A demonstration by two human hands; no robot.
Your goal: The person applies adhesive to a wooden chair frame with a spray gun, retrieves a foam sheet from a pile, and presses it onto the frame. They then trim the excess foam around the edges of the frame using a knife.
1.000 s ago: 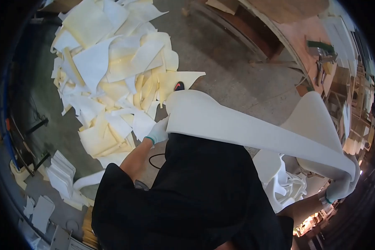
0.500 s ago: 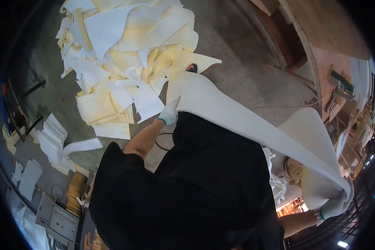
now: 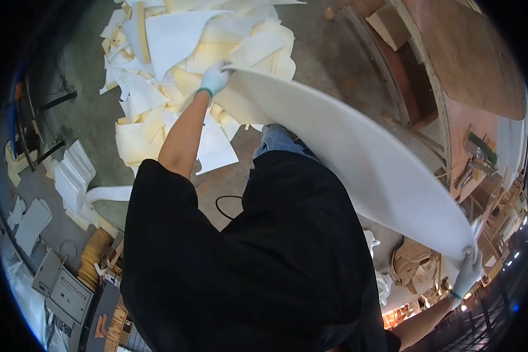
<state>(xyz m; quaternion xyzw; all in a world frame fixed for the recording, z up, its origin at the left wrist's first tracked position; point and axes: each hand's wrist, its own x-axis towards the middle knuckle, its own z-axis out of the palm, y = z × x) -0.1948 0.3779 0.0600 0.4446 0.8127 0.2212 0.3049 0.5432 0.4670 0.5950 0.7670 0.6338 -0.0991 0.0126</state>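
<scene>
Foam sheet (image 3: 358, 152): centre to lower right
Left hand (image 3: 215, 80): gloved, gripping upper-left end
Right hand (image 3: 467, 274): gloved, gripping lower-right end
Foam scraps (image 3: 176, 41): upper left
Progress: held up, spread out; what's left unclear

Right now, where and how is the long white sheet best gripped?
Best pinch the long white sheet at both ends of its long curved edge, coming from beyond each end, where the left hand and right hand hold it. It is long, broad and thin-edged, so one grip would probably let it sag.
</scene>
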